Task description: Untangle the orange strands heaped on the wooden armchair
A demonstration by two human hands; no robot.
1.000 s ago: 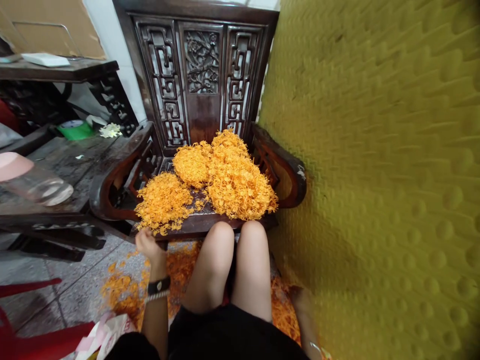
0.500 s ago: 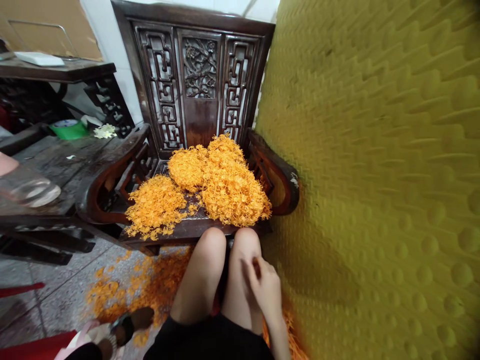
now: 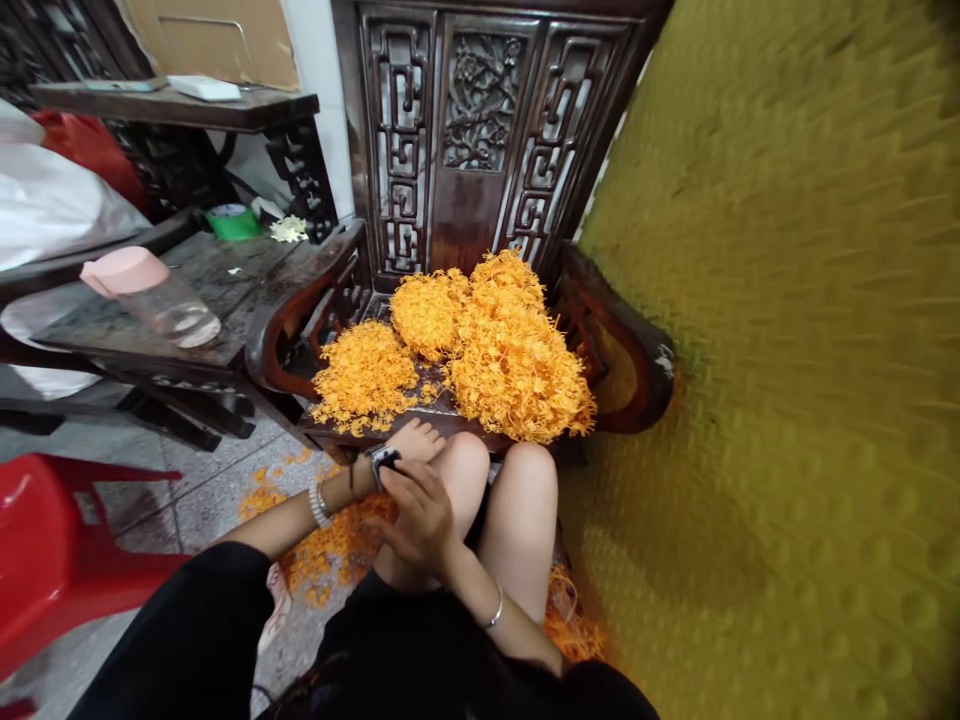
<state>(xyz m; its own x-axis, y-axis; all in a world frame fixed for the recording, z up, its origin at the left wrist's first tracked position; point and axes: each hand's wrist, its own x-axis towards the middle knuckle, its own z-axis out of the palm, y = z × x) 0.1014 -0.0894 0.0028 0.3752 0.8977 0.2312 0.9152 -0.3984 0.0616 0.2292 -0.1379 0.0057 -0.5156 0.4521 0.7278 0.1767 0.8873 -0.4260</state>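
Note:
My left hand (image 3: 416, 440) is held out beside my left knee, just before the wooden chair's front edge. Its fingers are slightly apart, with nothing in them. A smartwatch (image 3: 385, 459) and a beaded bracelet (image 3: 319, 503) circle that wrist and forearm. Fingertips of my right hand (image 3: 421, 515) touch the watch, its fingers stretched out and holding nothing. A silver bangle (image 3: 496, 606) is on the right wrist. Heaps of orange, stringy, flower-like pieces (image 3: 517, 365) lie on the carved wooden chair (image 3: 469, 215) in front of my knees.
A bottle with a pink lid (image 3: 150, 295) lies on the wooden seat at left, near green tape (image 3: 232, 221). A red plastic stool (image 3: 52, 560) stands at lower left. A yellow textured panel (image 3: 795, 350) rises close on the right. Orange bits (image 3: 330, 560) litter the floor.
The view has turned left, showing the stool and the whole bottle. My left hand has come into view, and my right hand has moved from my right thigh to the watch.

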